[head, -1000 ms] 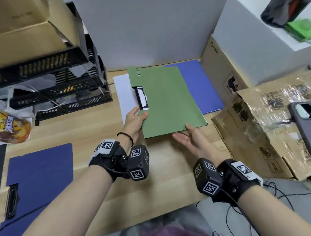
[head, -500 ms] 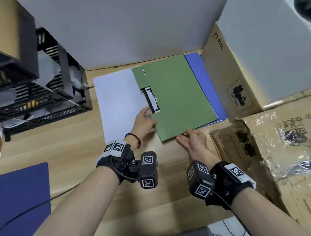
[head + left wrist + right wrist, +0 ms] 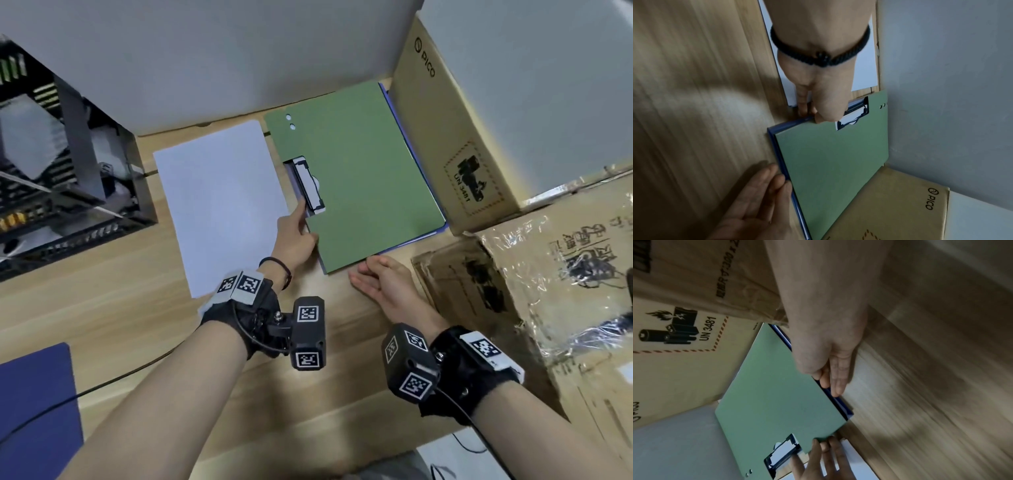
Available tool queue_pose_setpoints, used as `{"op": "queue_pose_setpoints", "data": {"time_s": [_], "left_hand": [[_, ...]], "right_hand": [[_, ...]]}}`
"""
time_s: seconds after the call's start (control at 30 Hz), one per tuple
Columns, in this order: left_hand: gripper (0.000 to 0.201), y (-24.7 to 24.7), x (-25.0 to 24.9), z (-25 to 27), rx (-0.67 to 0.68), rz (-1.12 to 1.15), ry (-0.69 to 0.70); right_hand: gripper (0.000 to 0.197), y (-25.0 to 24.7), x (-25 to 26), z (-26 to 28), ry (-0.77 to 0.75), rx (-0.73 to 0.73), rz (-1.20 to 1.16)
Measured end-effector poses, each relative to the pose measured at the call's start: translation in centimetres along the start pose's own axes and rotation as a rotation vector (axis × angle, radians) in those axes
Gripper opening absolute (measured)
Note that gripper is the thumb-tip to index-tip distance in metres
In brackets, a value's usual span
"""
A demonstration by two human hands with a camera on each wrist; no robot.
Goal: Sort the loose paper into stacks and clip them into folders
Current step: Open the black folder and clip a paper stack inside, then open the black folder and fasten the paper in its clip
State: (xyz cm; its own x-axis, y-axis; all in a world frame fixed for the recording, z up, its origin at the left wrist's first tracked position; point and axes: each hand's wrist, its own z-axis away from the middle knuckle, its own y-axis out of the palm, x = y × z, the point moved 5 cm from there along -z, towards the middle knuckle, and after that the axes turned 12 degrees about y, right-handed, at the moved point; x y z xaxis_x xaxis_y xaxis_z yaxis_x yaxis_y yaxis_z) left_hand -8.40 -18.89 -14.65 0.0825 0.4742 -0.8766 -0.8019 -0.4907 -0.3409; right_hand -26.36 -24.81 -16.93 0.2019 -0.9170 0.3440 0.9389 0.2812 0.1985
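A green folder [image 3: 352, 174] with a black-and-white clip [image 3: 310, 186] lies on top of a blue folder [image 3: 426, 192], whose edges show along its right and near sides. A white paper stack [image 3: 219, 202] lies flat to its left. My left hand [image 3: 294, 236] rests on the paper and touches the folders' left edge with straight fingers [image 3: 818, 451], just below the clip [image 3: 854, 113]. My right hand [image 3: 380, 284] lies palm up on the table, its straight fingers [image 3: 774, 180] against the blue folder's near edge [image 3: 838, 404]. Neither hand holds anything.
A PICO cardboard box [image 3: 462, 137] stands right against the folders. A plastic-wrapped carton [image 3: 548, 274] sits at the near right. Black stacked trays [image 3: 68, 171] fill the far left. Another blue folder [image 3: 34, 411] and a black cable [image 3: 102, 383] lie at the near left.
The green folder has slid right onto the blue one, toward the cardboard box, uncovering more white paper. My right hand has come out from under its near edge and lies flat against it.
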Motion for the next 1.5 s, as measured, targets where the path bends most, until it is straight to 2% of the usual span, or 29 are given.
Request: {"op": "queue_pose_setpoints", "data": {"time_s": [0.13,0.27,0.4,0.5,0.63,0.77,0.87,0.93,1.0,1.07,1.27,1.37,1.5], "left_hand": [[0.065,-1.2,-0.4,1.6,0.004,0.081,-0.023],[0.046,-3.7,0.9,5.1,0.005,0.209,-0.071],[0.035,-7.8,3.8,10.4,-0.014,0.337,-0.104],[0.033,-11.8,7.7,15.0,-0.11,0.371,-0.138],[0.034,-17.9,13.6,22.2,-0.303,0.34,-0.2],[0.03,-24.3,19.0,30.3,-0.511,0.101,-0.222],[0.039,-28.4,23.5,35.8,-0.576,-0.064,-0.287],[0.046,-30.6,26.5,38.9,-0.561,-0.193,-0.363],[0.051,-32.0,28.8,41.6,-0.543,-0.227,-0.48],[0.057,-32.9,30.5,43.5,-0.511,-0.267,-0.524],[0.082,-32.3,32.6,45.7,-0.347,-0.487,-0.496],[0.084,-31.8,31.8,45.3,-0.276,-0.558,-0.489],[0.072,-31.1,30.4,44.4,-0.298,-0.483,-0.442]], "right_hand": [[0.004,0.7,-1.5,0.6,0.052,0.068,0.069],[0.006,2.2,-3.6,1.4,0.091,0.077,0.218],[0.019,4.5,-6.9,2.5,0.124,0.093,0.361],[0.026,6.7,-10.4,3.8,0.16,0.117,0.457],[0.027,10.2,-16.2,5.2,0.197,0.141,0.595],[0.027,14.2,-22.4,7.0,0.217,0.219,0.681],[0.024,16.6,-26.6,8.2,0.212,0.251,0.787],[0.023,17.8,-28.7,8.9,0.194,0.243,0.851],[0.023,19.0,-30.5,9.4,0.189,0.246,0.891],[0.024,20.0,-31.9,9.7,0.182,0.251,0.934],[0.02,21.8,-34.3,9.9,0.152,0.271,1.036],[0.017,22.6,-34.5,9.8,0.129,0.262,0.982],[0.021,23.2,-33.9,9.2,0.048,0.215,0.918]]}}
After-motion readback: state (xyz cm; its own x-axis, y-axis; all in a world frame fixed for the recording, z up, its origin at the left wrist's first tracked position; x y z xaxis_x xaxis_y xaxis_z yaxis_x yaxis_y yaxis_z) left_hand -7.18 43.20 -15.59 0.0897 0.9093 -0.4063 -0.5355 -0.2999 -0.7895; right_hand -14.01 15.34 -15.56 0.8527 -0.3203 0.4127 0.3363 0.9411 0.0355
